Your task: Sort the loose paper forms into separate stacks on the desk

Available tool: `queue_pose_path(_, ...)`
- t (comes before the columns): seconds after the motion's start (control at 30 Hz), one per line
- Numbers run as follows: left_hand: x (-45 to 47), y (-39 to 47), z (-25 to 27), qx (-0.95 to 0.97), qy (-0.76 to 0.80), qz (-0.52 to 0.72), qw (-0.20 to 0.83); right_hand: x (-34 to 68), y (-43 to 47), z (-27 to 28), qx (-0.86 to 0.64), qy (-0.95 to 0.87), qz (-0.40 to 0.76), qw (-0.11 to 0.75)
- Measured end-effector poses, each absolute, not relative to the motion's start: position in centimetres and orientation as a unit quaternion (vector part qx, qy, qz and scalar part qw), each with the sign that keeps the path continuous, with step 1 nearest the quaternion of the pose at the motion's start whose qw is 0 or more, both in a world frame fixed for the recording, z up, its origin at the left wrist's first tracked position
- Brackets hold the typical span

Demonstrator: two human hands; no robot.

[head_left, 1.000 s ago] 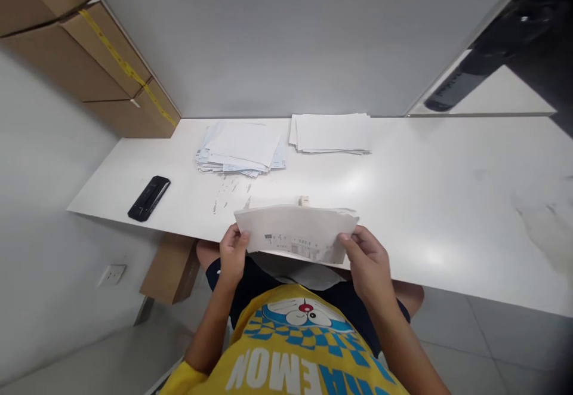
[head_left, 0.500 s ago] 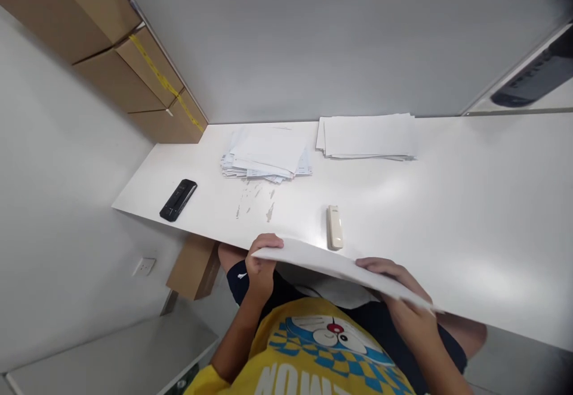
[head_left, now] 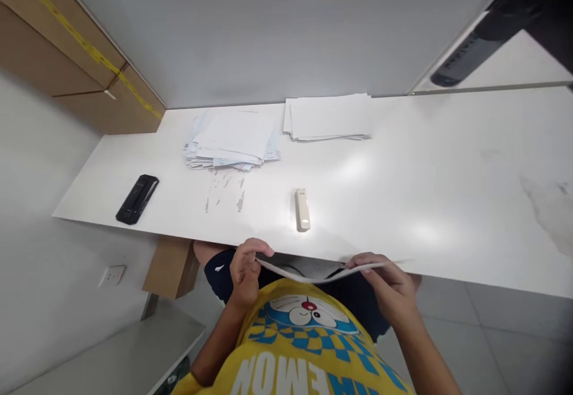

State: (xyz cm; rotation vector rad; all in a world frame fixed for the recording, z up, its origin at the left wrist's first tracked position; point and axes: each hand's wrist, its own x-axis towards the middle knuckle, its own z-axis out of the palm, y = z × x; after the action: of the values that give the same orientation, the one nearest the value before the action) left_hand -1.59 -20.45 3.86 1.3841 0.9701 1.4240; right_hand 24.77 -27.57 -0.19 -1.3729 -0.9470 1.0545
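Between my two hands a white sheet of paper (head_left: 313, 279), seen nearly edge-on, sags in the middle at the desk's front edge. My left hand (head_left: 248, 269) pinches its left end between thumb and fingers. Around the right end, my right hand (head_left: 388, 278) is closed with the thumb underneath and fingers on top. Just beyond the paper, a cream-coloured stapler-like object (head_left: 302, 210) lies on the white desk (head_left: 403, 186). How many sheets I hold cannot be made out.
An uneven pile of papers (head_left: 233, 138) and a neater white stack (head_left: 329, 117) lie along the back panel. A black phone-like device (head_left: 137, 199) rests at the left. Cardboard boxes (head_left: 129, 105) stand in the left corner; another box (head_left: 172, 267) is under the desk.
The paper has gone from a broad, tilted sheet to a nearly edge-on, sagging one, closer to my body. My hands have come nearer each other. The view has shifted right.
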Motion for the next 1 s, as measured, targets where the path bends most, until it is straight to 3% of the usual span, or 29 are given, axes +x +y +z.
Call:
queue_pose_path(0.13, -1.4, -20.0, 3.4, 0.575, 0.475, 0.53, 0.403, 26.5, -28.8, -0.3, -0.638, -0.419, 0.536, 0.361)
queue_pose_path(0.23, -1.2, -18.9, 2.3, 0.62, 0.552, 0.452, 0.327, 27.9, -29.7, -1.0, -0.662, -0.414, 0.546, 0.304)
queue_pose_path(0.43, 0.4, -17.3, 0.5, 0.749, 0.527, 0.308, 0.259, 29.9, -30.4, 0.0, -0.711, -0.342, 0.551, 0.272)
queue_pose_path(0.53, 1.3, -17.1, 0.1, 0.795, 0.5, 0.267, 0.216, 30.3, -30.0, 1.0, -0.719, -0.289, 0.552, 0.307)
queue_pose_path(0.7, 2.0, -16.6, -0.2, 0.823, 0.473, 0.259, 0.177, 30.8, -29.1, 0.8, -0.724, -0.228, 0.534, 0.372)
queue_pose_path(1.0, 2.9, -16.0, -0.8, 0.885, 0.338, 0.298, 0.117, 32.7, -29.1, -0.5, -0.758, -0.249, 0.491, 0.351)
